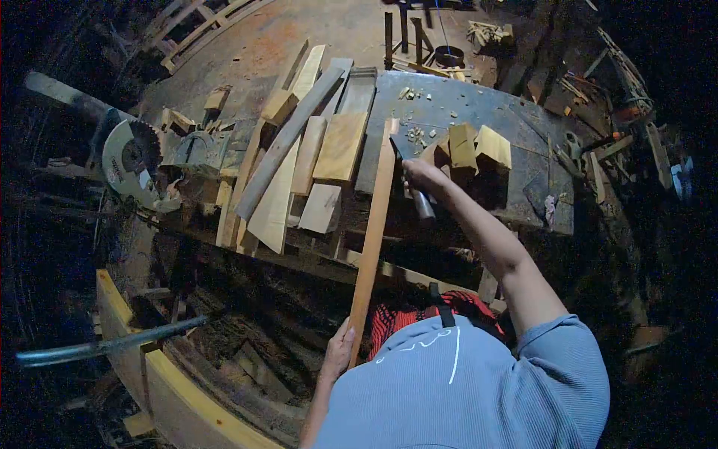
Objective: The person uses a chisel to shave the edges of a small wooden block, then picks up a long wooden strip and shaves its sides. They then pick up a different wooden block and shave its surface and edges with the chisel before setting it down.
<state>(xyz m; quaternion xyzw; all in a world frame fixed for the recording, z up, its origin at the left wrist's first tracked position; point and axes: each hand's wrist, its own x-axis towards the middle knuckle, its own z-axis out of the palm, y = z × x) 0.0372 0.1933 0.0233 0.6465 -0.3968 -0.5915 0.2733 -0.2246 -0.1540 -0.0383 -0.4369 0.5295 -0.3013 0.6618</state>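
Note:
A long, narrow wooden strip (376,217) slants from my body up onto the dark workbench (441,93). My left hand (341,350) is closed round its near end, beside my shirt. Near the strip's far end, my right hand (423,176) grips a dark metal tool (423,203). The tool's flat blade points up and touches or nearly touches the strip's right edge; a rounded end sticks out below the hand. Small wood chips (416,135) lie on the bench just beyond the hand.
Boards and blocks (340,148) are stacked left of the strip. Wooden blocks (463,146) stand right of my right hand. A circular saw blade with a guard (123,161) is at the far left. A metal bar (112,346) juts in at lower left over a yellow-edged beam (198,408).

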